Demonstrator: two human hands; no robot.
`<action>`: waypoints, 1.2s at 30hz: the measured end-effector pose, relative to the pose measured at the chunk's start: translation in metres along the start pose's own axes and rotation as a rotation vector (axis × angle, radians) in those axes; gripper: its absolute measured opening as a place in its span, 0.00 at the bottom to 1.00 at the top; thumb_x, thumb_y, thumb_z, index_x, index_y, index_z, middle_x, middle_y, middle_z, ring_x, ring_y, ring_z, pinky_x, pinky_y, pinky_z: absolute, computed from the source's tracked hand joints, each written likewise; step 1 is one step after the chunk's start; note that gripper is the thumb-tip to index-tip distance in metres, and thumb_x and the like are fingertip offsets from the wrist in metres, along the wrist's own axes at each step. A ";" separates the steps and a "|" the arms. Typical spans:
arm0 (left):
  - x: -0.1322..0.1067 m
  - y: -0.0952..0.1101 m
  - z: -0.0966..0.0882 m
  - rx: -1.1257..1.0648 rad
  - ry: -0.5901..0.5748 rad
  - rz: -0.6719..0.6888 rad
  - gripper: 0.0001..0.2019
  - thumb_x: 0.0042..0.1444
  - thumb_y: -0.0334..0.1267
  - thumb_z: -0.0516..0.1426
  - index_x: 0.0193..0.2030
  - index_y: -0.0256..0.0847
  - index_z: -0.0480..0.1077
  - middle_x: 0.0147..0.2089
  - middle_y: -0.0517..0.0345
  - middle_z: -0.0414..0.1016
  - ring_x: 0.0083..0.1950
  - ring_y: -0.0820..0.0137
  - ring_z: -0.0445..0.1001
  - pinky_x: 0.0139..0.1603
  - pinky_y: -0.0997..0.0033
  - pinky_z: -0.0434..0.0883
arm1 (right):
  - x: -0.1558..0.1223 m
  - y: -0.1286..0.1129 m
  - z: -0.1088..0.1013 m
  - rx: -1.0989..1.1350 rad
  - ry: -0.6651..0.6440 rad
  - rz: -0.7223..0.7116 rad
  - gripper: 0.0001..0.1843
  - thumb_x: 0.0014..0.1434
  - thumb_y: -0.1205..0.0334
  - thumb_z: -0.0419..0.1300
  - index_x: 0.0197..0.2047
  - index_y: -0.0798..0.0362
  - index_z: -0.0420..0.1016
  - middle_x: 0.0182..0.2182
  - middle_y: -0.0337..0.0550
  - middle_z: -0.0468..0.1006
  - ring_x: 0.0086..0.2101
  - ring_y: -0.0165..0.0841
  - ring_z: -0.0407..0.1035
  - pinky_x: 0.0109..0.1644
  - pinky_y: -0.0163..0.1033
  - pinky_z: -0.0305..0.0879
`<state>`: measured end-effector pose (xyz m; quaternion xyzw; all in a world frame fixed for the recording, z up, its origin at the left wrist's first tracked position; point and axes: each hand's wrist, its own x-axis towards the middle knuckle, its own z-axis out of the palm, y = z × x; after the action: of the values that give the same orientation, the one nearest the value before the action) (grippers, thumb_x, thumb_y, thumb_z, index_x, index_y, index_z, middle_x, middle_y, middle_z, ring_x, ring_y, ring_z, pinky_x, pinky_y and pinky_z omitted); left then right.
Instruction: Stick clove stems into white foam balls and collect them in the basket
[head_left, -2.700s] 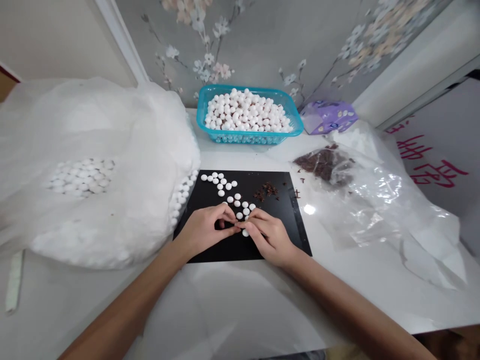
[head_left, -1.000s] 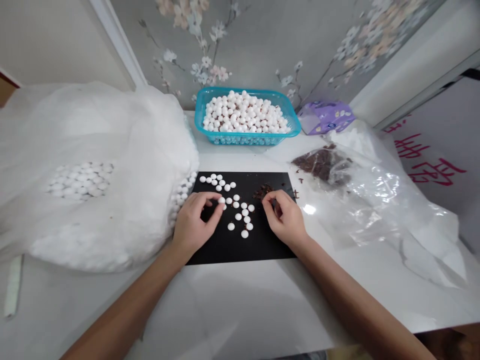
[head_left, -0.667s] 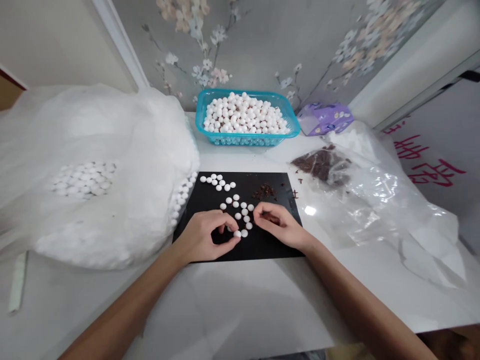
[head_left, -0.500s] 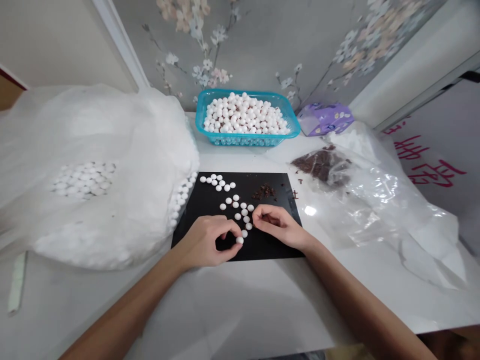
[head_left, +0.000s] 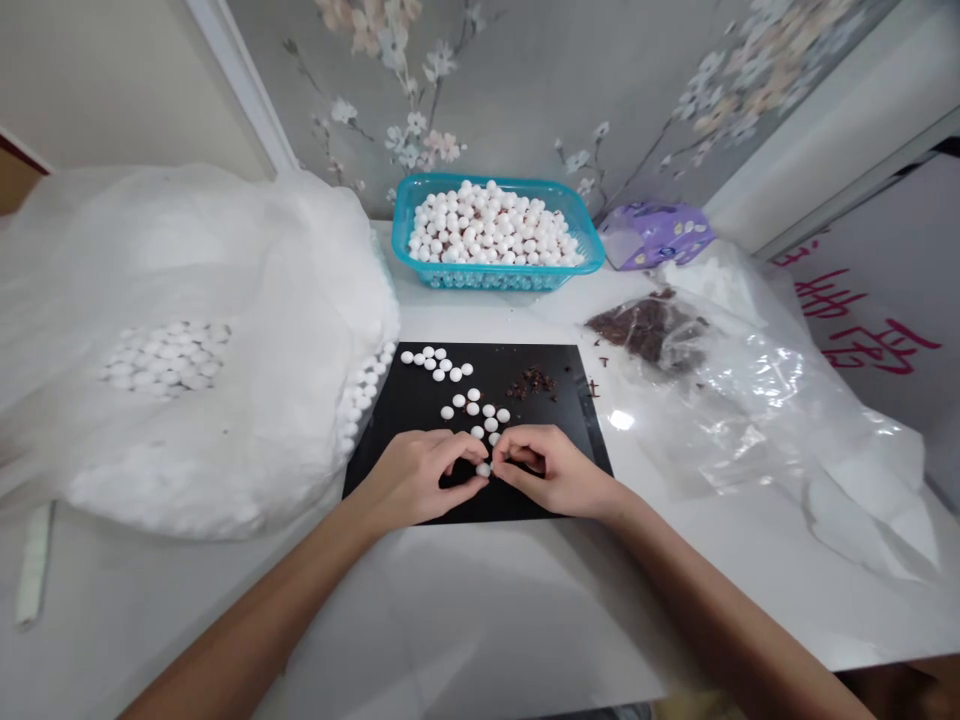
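A black mat [head_left: 525,405] lies on the white table with several small white beads [head_left: 469,400] scattered on it and a little heap of dark brown bits [head_left: 532,381]. My left hand [head_left: 416,477] pinches one white bead [head_left: 484,469] between thumb and fingers at the mat's near edge. My right hand [head_left: 551,468] meets it fingertip to fingertip, its fingers pinched; what they hold is too small to see.
A teal basket [head_left: 420,199] heaped with white beads stands at the back. A big white bag [head_left: 187,340] of beads fills the left. Clear plastic bags [head_left: 750,400] with a dark brown clump [head_left: 649,328] lie right. A purple packet [head_left: 656,232] sits behind.
My left hand picked a white bead off the mat and drew it toward me. My right hand came back from the brown heap and closed in on that bead.
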<state>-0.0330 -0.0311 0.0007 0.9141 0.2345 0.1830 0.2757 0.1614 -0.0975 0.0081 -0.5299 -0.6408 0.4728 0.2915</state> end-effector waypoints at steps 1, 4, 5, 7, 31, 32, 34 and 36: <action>0.000 0.000 0.000 0.012 0.008 0.007 0.05 0.53 0.38 0.56 0.37 0.42 0.68 0.28 0.66 0.73 0.25 0.79 0.69 0.29 0.78 0.63 | 0.000 0.000 0.001 -0.020 0.007 -0.019 0.05 0.55 0.68 0.55 0.28 0.55 0.67 0.19 0.30 0.53 0.21 0.23 0.45 0.24 0.31 0.45; -0.001 0.000 0.002 0.043 0.032 0.024 0.05 0.53 0.37 0.56 0.37 0.42 0.69 0.27 0.66 0.72 0.25 0.78 0.69 0.28 0.78 0.63 | 0.002 0.000 0.002 -0.060 0.047 -0.059 0.04 0.54 0.68 0.55 0.28 0.55 0.68 0.18 0.30 0.53 0.21 0.23 0.47 0.25 0.31 0.46; -0.001 -0.001 0.002 0.047 0.039 0.029 0.05 0.53 0.37 0.56 0.37 0.42 0.69 0.27 0.65 0.72 0.26 0.78 0.69 0.28 0.78 0.63 | 0.002 0.000 0.003 -0.068 0.065 -0.069 0.04 0.54 0.68 0.55 0.28 0.55 0.69 0.19 0.30 0.53 0.21 0.23 0.48 0.25 0.31 0.47; -0.001 -0.001 0.003 0.049 0.055 0.040 0.05 0.53 0.36 0.56 0.37 0.42 0.69 0.26 0.65 0.72 0.26 0.78 0.69 0.28 0.78 0.63 | 0.002 0.000 0.004 -0.077 0.100 -0.092 0.04 0.55 0.68 0.55 0.29 0.55 0.69 0.20 0.32 0.55 0.22 0.24 0.50 0.25 0.32 0.48; 0.001 -0.005 0.005 -0.020 0.052 -0.010 0.07 0.53 0.33 0.55 0.40 0.43 0.65 0.35 0.68 0.75 0.25 0.80 0.66 0.29 0.79 0.65 | 0.008 -0.001 0.010 -0.037 0.181 0.029 0.05 0.55 0.64 0.56 0.29 0.55 0.70 0.21 0.33 0.60 0.20 0.23 0.49 0.23 0.32 0.47; 0.001 -0.005 0.005 -0.022 0.050 -0.010 0.07 0.53 0.33 0.55 0.40 0.43 0.65 0.35 0.68 0.75 0.25 0.80 0.66 0.29 0.79 0.65 | 0.009 0.000 0.010 -0.019 0.188 0.042 0.05 0.54 0.63 0.57 0.29 0.55 0.70 0.20 0.32 0.58 0.20 0.23 0.48 0.23 0.32 0.45; 0.001 -0.005 0.005 -0.022 0.048 -0.012 0.06 0.54 0.33 0.55 0.40 0.43 0.65 0.34 0.67 0.74 0.25 0.80 0.66 0.28 0.79 0.64 | 0.010 0.000 0.010 0.020 0.192 0.074 0.07 0.54 0.60 0.58 0.28 0.55 0.71 0.18 0.30 0.53 0.20 0.23 0.46 0.22 0.32 0.43; 0.001 -0.005 0.005 -0.014 0.052 -0.016 0.05 0.54 0.34 0.55 0.39 0.43 0.65 0.29 0.67 0.71 0.25 0.80 0.66 0.27 0.79 0.63 | 0.010 -0.001 0.010 0.068 0.193 0.113 0.11 0.53 0.56 0.59 0.27 0.55 0.71 0.17 0.29 0.50 0.19 0.23 0.43 0.22 0.33 0.42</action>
<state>-0.0316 -0.0287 -0.0057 0.9052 0.2477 0.2062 0.2772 0.1498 -0.0906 0.0037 -0.5983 -0.5624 0.4567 0.3423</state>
